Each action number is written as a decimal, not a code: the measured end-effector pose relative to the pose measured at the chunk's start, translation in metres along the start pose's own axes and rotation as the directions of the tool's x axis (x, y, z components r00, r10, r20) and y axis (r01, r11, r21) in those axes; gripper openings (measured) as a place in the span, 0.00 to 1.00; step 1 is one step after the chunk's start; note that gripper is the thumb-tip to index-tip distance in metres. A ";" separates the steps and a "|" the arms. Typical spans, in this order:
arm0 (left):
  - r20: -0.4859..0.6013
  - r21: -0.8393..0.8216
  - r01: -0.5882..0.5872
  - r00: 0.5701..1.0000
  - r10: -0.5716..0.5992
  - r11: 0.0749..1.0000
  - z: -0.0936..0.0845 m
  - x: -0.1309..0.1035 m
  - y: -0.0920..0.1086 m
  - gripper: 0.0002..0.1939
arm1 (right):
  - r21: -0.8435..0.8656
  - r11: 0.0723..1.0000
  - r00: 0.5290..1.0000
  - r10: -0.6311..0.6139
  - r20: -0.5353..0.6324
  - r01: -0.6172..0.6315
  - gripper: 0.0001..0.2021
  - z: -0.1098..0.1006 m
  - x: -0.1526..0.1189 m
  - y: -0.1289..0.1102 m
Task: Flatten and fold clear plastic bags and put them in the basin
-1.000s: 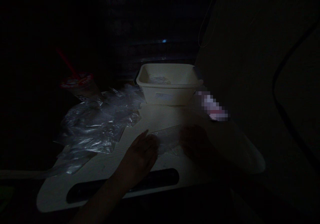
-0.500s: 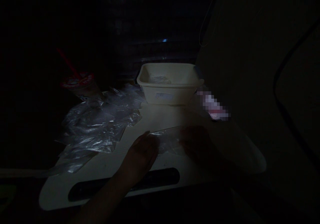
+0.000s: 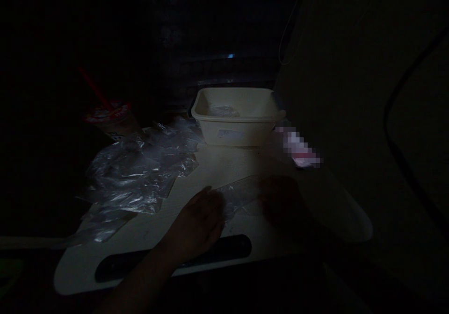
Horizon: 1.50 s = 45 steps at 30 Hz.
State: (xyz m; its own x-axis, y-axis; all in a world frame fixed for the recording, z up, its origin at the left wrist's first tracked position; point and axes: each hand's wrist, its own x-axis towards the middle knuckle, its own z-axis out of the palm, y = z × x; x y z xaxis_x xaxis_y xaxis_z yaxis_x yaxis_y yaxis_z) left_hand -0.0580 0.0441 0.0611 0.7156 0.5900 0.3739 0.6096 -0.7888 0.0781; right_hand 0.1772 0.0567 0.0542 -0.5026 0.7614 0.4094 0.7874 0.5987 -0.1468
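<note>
On the near part of a white tabletop, a clear plastic bag lies between two hands and forms the centre of the clock used here. The left hand, at 8 o'clock, covers the bag's near-left end, palm down with its fingers close together; whether it pinches the film cannot be told. The right hand, at 3 o'clock, meets the opposite end; its finger posture is lost in shadow. Compared with the frame half a second earlier, the right hand has shifted slightly toward 3 o'clock and more of the bag shows between the hands. Unchanged are the cream plastic tub at 12 o'clock, the heap of clear plastic bags at 9, and the lidded drink cup with a red straw at 10. The cup's base is hidden behind the heap, an object at 2 o'clock is pixelated beyond recognition, and the left forearm, cut off by the lower edge, partly covers a black slot.
</note>
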 end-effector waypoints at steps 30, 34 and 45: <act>0.215 0.235 0.339 0.896 -0.389 0.911 0.015 0.012 0.017 0.23 | 0.102 0.981 0.984 -0.172 0.039 0.167 0.14 0.010 0.007 -0.036; 0.226 0.225 0.313 0.905 -0.362 0.923 0.013 0.010 0.016 0.24 | 0.110 0.986 0.978 -0.141 0.157 0.124 0.22 0.006 0.022 -0.053; 0.198 0.270 0.302 0.912 -0.360 0.914 0.017 0.007 0.016 0.25 | 0.035 0.997 0.950 -0.078 0.302 0.071 0.29 0.021 0.018 -0.052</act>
State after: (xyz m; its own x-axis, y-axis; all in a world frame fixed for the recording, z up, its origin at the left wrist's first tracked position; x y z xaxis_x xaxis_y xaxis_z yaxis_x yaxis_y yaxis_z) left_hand -0.0373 0.0381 0.0497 0.5009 0.8557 0.1297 0.8655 -0.4967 -0.0654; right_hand 0.1198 0.0445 0.0502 -0.6469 0.7517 0.1286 0.7367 0.6596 -0.1492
